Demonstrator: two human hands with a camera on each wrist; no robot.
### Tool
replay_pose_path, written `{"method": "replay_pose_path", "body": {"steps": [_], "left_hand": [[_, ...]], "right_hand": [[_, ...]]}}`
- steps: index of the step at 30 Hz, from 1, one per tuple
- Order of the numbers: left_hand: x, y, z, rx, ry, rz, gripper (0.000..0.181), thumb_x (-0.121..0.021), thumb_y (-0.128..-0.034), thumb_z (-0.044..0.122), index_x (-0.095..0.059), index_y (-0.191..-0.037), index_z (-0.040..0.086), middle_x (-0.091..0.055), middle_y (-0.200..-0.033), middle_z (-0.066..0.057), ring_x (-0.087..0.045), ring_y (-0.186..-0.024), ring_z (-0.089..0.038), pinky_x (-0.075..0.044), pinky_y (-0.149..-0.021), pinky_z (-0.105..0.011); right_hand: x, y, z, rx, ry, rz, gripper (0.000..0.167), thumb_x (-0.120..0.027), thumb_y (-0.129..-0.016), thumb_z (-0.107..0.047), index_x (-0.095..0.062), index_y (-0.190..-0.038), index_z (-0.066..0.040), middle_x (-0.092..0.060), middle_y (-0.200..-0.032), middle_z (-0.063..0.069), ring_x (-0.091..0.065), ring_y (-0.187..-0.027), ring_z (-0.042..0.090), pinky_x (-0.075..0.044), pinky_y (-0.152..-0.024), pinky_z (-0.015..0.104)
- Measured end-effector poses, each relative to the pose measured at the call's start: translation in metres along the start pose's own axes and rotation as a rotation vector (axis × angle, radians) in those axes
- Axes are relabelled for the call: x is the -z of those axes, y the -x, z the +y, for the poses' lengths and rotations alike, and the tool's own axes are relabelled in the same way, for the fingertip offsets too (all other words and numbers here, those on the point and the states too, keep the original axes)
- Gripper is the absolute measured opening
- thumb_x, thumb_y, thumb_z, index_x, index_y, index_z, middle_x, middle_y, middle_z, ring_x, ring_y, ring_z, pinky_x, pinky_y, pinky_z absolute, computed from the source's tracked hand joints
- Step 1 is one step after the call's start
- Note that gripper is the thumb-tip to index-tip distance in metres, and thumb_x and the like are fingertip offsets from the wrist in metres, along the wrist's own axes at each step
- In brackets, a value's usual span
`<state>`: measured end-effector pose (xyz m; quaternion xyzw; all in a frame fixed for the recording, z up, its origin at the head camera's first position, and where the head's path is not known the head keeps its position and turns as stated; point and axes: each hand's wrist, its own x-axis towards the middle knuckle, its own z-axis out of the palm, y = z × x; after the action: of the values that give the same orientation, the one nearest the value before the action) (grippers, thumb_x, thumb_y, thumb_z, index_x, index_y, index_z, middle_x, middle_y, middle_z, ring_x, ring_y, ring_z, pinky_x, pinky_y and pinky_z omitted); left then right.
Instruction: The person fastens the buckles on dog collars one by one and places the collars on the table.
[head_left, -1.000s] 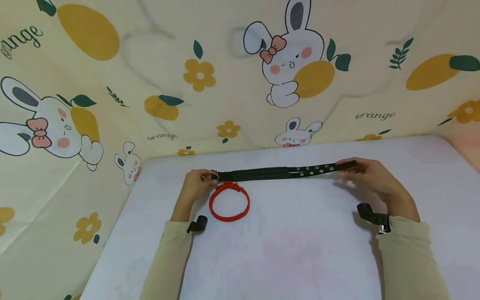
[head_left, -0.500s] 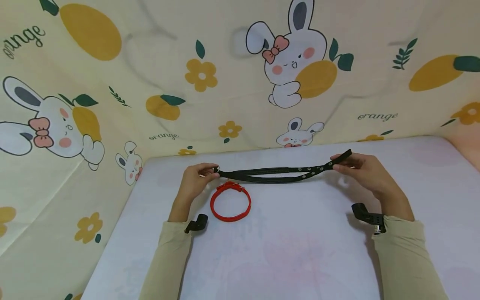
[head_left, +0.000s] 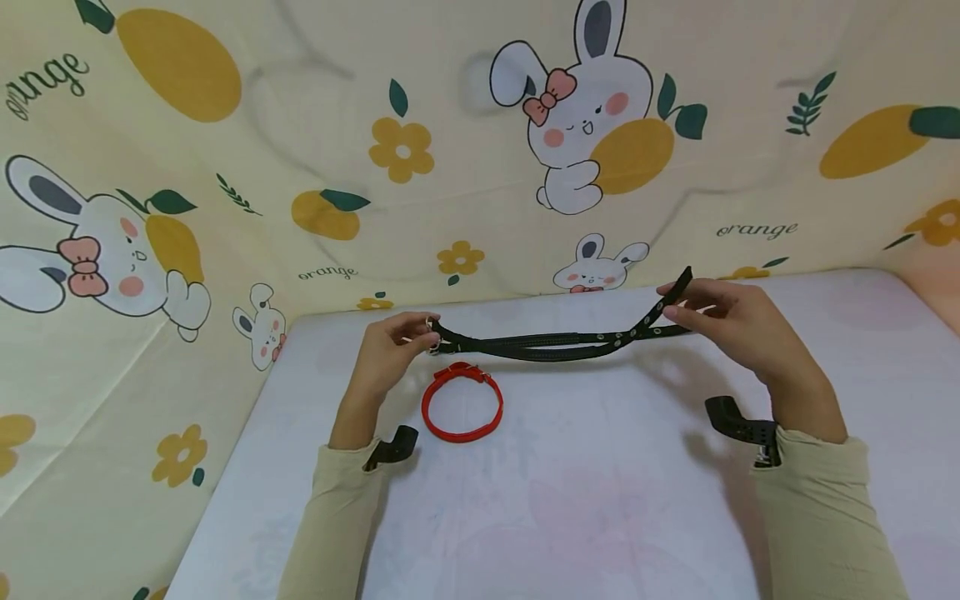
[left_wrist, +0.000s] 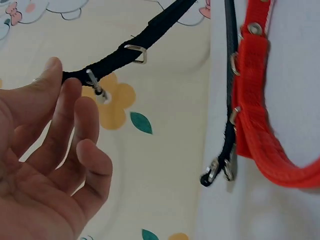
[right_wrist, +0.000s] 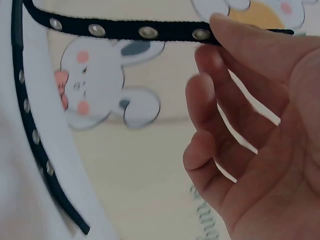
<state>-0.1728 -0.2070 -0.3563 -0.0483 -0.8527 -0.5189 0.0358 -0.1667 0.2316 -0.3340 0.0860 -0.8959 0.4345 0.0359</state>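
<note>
Nearest are the 2 beige long sleeves [head_left: 813,508], each with a small black camera [head_left: 738,419] worn at the wrist, angled toward the fingers, presumably to watch their work. The forearms reach inward over the white cloth-covered desk [head_left: 570,508].

Next comes a bright red fabric strap with silver buckle hardware [head_left: 461,436], closed into a ring and lying flat; nothing holds it. Its buckle side faces away from the person, beside the black strips.

Beyond its near edge are the hands. The left hand [head_left: 378,354] pinches the buckle end of a narrow black woven strap with silver eyelets [right_wrist: 122,31] between thumb and index finger, the other fingers loosely bent. The right hand [head_left: 742,329] pinches the same strap near its tip, at an eyelet, leaving a short tail poking up past the fingers. Gripped at 2 ends, it hangs raised in a shallow sag, apparently to stretch it out lengthwise.

Behind and partly crossed by it in the head view, a 2nd black eyeleted strap [right_wrist: 31,119] rests on the desk, roughly parallel.

Farthest is a cream rabbit-and-orange printed cloth [head_left: 450,50], hung as a backdrop, probably to screen the surroundings.
</note>
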Motion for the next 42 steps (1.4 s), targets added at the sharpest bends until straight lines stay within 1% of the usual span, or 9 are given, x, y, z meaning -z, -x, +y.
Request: {"method": "replay_pose_path", "body": {"steps": [7, 13, 16, 22, 27, 30, 34, 36, 42], "left_hand": [[-0.003, 0.004, 0.013, -0.139, 0.096, 0.007, 0.029, -0.076, -0.0871, 0.010, -0.073, -0.116, 0.009, -0.068, -0.097, -0.010, -0.063, -0.087, -0.012, -0.054, -0.077, -0.019], [-0.003, 0.010, 0.023, -0.246, 0.102, 0.038, 0.029, -0.076, -0.0861, 0.007, -0.073, -0.115, 0.005, -0.069, -0.100, -0.014, -0.062, -0.086, -0.010, -0.054, -0.078, -0.020], [-0.005, 0.009, 0.026, -0.272, 0.114, 0.036, 0.029, -0.076, -0.0858, 0.007, -0.074, -0.115, 0.004, -0.068, -0.102, -0.013, -0.061, -0.092, -0.013, -0.055, -0.080, -0.021], [-0.007, 0.007, 0.031, -0.210, 0.151, -0.010, 0.029, -0.076, -0.0865, 0.006, -0.073, -0.116, 0.004, -0.067, -0.114, -0.013, -0.066, -0.100, -0.019, -0.057, -0.084, -0.021], [-0.009, 0.008, 0.032, -0.175, 0.146, -0.043, 0.031, -0.075, -0.0867, 0.005, -0.072, -0.118, 0.003, -0.065, -0.119, -0.013, -0.068, -0.105, -0.027, -0.058, -0.083, -0.022], [-0.011, 0.010, 0.032, -0.179, 0.120, -0.064, 0.031, -0.076, -0.0862, 0.005, -0.073, -0.117, 0.005, -0.065, -0.118, -0.012, -0.068, -0.104, -0.027, -0.058, -0.081, -0.022], [-0.016, 0.013, 0.034, -0.200, 0.097, -0.077, 0.030, -0.077, -0.0848, 0.006, -0.075, -0.115, 0.007, -0.067, -0.114, -0.010, -0.065, -0.097, -0.021, -0.057, -0.079, -0.022], [-0.018, 0.014, 0.035, -0.211, 0.093, -0.072, 0.029, -0.078, -0.0844, 0.006, -0.075, -0.114, 0.007, -0.068, -0.112, -0.009, -0.064, -0.095, -0.019, -0.057, -0.079, -0.023], [-0.027, 0.018, 0.040, -0.219, 0.106, -0.085, 0.029, -0.078, -0.0848, 0.007, -0.074, -0.113, 0.007, -0.071, -0.107, -0.008, -0.063, -0.096, -0.016, -0.056, -0.080, -0.024]], "right_hand": [[-0.006, 0.002, -0.026, 0.031, -0.009, 0.036, 0.035, -0.069, -0.093, -0.039, -0.068, -0.126, -0.026, -0.063, -0.113, -0.032, -0.058, -0.096, -0.010, -0.042, -0.083, 0.017], [-0.013, 0.001, -0.036, 0.109, -0.041, 0.003, 0.030, -0.068, -0.095, -0.031, -0.070, -0.124, -0.024, -0.067, -0.114, -0.025, -0.059, -0.102, -0.009, -0.044, -0.084, 0.011], [-0.016, 0.003, -0.042, 0.125, -0.028, -0.008, 0.029, -0.068, -0.095, -0.030, -0.070, -0.124, -0.024, -0.069, -0.114, -0.021, -0.060, -0.100, -0.007, -0.045, -0.082, 0.011], [-0.020, 0.003, -0.051, 0.166, -0.019, -0.028, 0.029, -0.069, -0.095, -0.026, -0.070, -0.124, -0.023, -0.073, -0.113, -0.013, -0.062, -0.095, -0.003, -0.048, -0.078, 0.012], [-0.023, 0.003, -0.052, 0.204, -0.013, -0.033, 0.030, -0.070, -0.094, -0.024, -0.070, -0.124, -0.021, -0.072, -0.108, -0.016, -0.062, -0.091, -0.003, -0.048, -0.075, 0.013], [-0.026, 0.004, -0.053, 0.232, -0.011, -0.034, 0.032, -0.071, -0.094, -0.022, -0.069, -0.126, -0.019, -0.071, -0.112, -0.011, -0.061, -0.090, -0.003, -0.049, -0.073, 0.014], [-0.033, 0.004, -0.056, 0.266, -0.005, -0.045, 0.034, -0.071, -0.094, -0.020, -0.068, -0.128, -0.018, -0.069, -0.123, 0.002, -0.060, -0.090, -0.002, -0.049, -0.073, 0.014], [-0.037, 0.003, -0.059, 0.266, -0.012, -0.054, 0.034, -0.071, -0.093, -0.021, -0.068, -0.127, -0.019, -0.069, -0.124, 0.003, -0.061, -0.091, -0.001, -0.049, -0.074, 0.015], [-0.043, 0.006, -0.067, 0.229, -0.020, -0.062, 0.029, -0.072, -0.093, -0.027, -0.066, -0.120, -0.020, -0.070, -0.113, 0.001, -0.063, -0.093, 0.005, -0.050, -0.075, 0.019]]}}
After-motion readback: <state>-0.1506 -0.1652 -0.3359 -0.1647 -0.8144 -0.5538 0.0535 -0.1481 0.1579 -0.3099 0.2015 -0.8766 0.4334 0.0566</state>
